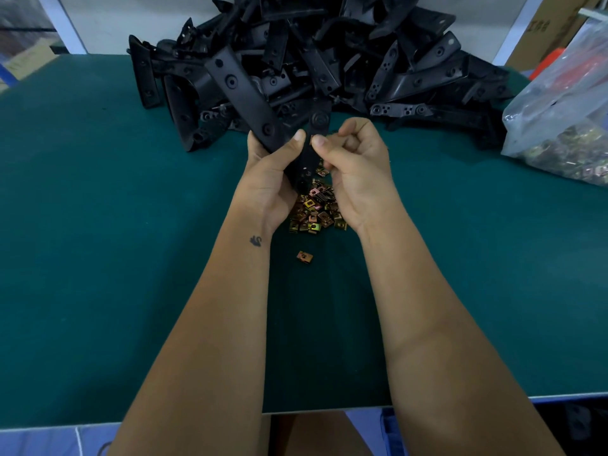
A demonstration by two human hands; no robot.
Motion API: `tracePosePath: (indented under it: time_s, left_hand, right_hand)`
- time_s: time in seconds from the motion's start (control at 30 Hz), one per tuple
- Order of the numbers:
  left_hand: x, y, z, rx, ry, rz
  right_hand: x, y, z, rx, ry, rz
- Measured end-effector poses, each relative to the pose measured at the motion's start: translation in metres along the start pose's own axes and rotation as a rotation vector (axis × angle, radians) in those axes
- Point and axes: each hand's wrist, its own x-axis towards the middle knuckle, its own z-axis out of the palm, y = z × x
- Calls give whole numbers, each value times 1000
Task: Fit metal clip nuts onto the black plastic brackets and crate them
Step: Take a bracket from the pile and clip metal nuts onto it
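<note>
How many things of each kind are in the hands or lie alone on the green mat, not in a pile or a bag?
Black bracket gripped by the left hand: 1
Lone clip nut: 1
Total: 2
The right hand may pinch another nut; I cannot tell.

You are at a factory assembly bench: a green work mat [98, 225] carries a bulk heap of identical black plastic brackets [312, 54], loose clip nuts [316, 209], a plastic bag of hardware [566, 136], and cardboard cartons [543, 31] beside it.
</note>
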Motion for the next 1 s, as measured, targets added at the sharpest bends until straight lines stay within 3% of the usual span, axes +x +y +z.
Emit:
tracePosePath:
  time_s: [0.5,0.6,0.7,1.0]
  left_hand:
    - [0,-5,6,-9,106,7]
    - [-1,-5,8,-35,172,-25]
    - [-1,-5,9,-60,223,-46]
    - [-2,-6,10,-24,200,-48]
  right_hand:
    - [1,6,0,-78,174,28]
    - [1,8,4,-127,174,-3]
    - [2,9,7,-22,170,21]
    - [1,7,7,-60,120,74]
